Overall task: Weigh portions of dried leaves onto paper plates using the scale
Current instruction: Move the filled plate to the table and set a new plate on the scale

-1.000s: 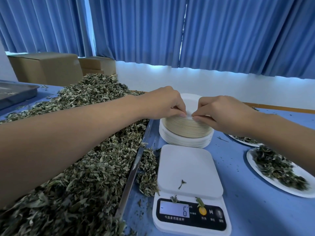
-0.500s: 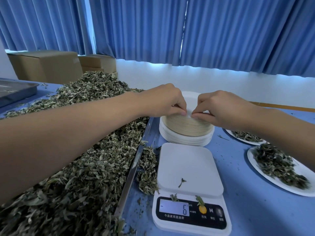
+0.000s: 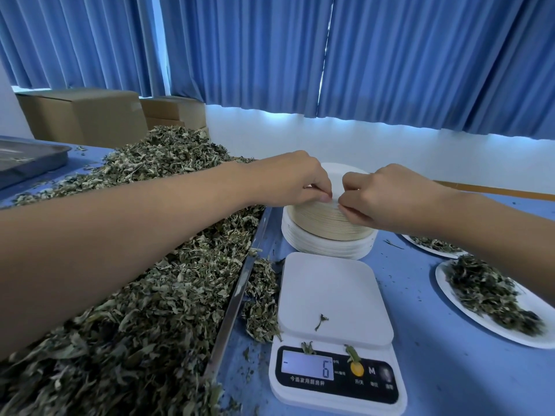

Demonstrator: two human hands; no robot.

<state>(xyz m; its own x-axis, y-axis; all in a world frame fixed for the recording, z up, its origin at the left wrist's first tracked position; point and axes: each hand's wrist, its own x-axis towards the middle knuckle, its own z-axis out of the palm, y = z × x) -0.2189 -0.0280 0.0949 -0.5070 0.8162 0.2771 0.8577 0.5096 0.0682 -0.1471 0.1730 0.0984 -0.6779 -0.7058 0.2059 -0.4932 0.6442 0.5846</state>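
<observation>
Two hands, the left hand (image 3: 292, 178) and the right hand (image 3: 387, 199), meet atop a stack of paper plates (image 3: 327, 232) on a blue desk (image 3: 450, 370), each pinching the near rim of the uppermost plate between thumb and fingertips. The stack stands just behind a white scale (image 3: 333, 295), whose platform carries one stray leaf scrap and whose display shows 6. Dried leaves (image 3: 150, 280) lie heaped in a metal tray (image 3: 237, 295) at left, some spilled beside the scale. Filled plates (image 3: 441, 276) sit at right.
</observation>
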